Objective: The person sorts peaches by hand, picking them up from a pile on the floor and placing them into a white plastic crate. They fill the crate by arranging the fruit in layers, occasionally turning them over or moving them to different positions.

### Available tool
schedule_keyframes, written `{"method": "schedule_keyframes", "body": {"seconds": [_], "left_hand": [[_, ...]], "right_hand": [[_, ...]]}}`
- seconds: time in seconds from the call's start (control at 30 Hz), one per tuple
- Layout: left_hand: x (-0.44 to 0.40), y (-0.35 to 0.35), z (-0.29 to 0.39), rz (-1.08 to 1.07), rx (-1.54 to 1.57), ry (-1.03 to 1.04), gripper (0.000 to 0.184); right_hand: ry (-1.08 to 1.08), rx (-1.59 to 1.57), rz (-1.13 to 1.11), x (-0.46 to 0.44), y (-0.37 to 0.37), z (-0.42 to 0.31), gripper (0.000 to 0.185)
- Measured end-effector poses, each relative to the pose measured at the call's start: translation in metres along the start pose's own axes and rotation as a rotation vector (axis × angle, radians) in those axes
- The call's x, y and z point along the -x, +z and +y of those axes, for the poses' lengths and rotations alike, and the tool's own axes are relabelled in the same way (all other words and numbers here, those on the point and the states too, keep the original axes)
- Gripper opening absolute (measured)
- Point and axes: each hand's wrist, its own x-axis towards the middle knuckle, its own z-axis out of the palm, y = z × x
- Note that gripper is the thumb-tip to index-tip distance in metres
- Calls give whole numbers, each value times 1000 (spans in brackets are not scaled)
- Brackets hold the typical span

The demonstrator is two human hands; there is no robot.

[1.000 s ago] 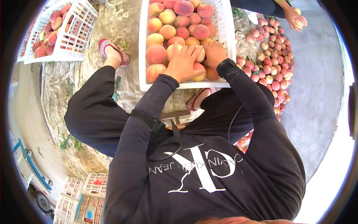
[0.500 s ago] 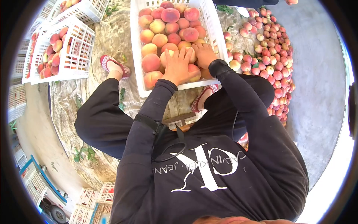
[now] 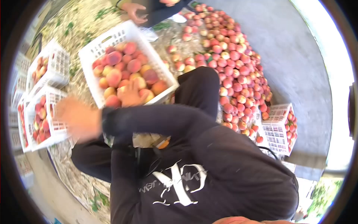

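Observation:
A white plastic crate (image 3: 88,76) full of peaches (image 3: 113,77) stands in front of me, tilted in view. My left hand (image 3: 131,96) rests on the peaches at its near side, fingers apart, partly hidden below by my right forearm. That forearm crosses over to the left. At its end my right hand (image 3: 79,117) is smeared by motion, beside the near left crate (image 3: 56,108) of peaches; its fingers and anything in them cannot be made out.
A large peach pile (image 3: 238,63) spreads on the ground at right, with a white crate (image 3: 276,128) of peaches by its lower end. Another crate (image 3: 57,67) stands at far left. At the top is another person's hand (image 3: 135,12), with a peach near it.
The view has swung to the right. My right hand has left the crate and crossed to the left over my left arm. My left hand stays on the peaches. Another person's hand has appeared above the crate.

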Motion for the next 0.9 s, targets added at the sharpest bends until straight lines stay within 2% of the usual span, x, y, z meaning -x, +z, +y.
{"method": "schedule_keyframes", "body": {"seconds": [0.03,0.1,0.13,0.17,0.2,0.23,0.3,0.33,0.37,0.4,0.43,0.47,0.5,0.53,0.57,0.6,0.63,0.67,0.7,0.77,0.8,0.9], "left_hand": [[0,0,0,-28,133,4,84],[-2,6,-2,-15,130,5,84],[-1,7,-3,-11,175,23,83],[-1,8,-6,-9,215,27,83],[2,10,-3,43,126,0,82],[3,14,-3,73,124,-3,82],[6,6,1,61,88,-9,79],[14,13,2,306,63,27,72],[9,20,-6,202,185,40,55],[12,28,-10,190,168,-8,55],[11,30,-7,280,290,36,45],[9,9,-1,375,415,86,36],[10,-14,4,-30,291,-67,46],[9,15,4,259,386,-52,60],[10,25,6,336,360,-58,70],[11,19,6,272,350,-76,74],[11,11,7,206,344,-93,77],[11,12,8,215,364,-102,78],[12,8,8,220,384,-108,79],[13,0,8,189,410,-139,76],[14,-2,7,179,411,-136,74],[13,4,8,206,424,-129,68]], "right_hand": [[-52,-152,-3,-22,14,-42,25],[-182,49,-93,-40,54,-98,36],[-188,25,-90,-47,57,-116,36],[-213,-138,-74,-53,59,-137,29],[-237,-306,-62,-55,63,-154,24],[-246,-342,-64,-56,66,-160,24],[-72,-33,96,-62,74,-154,27],[-79,58,-281,-72,27,-121,29],[-231,172,-265,-77,-30,-88,19],[-2,-181,-51,-66,-45,-58,22],[-39,-323,-175,-70,-59,0,32],[85,-350,-268,-63,-89,37,44],[774,-322,-548,-50,-121,71,51],[649,-209,-504,-34,-140,106,55],[449,-134,-507,8,-146,192,52],[448,5,-629,17,-162,191,51],[547,150,-730,44,-168,219,56],[996,-176,-772,42,-162,202,64],[1001,-187,-794,50,-152,208,64],[695,157,-972,66,-134,215,65],[651,166,-1045,63,-124,212,62],[622,45,-1040,73,-88,216,67]]}}
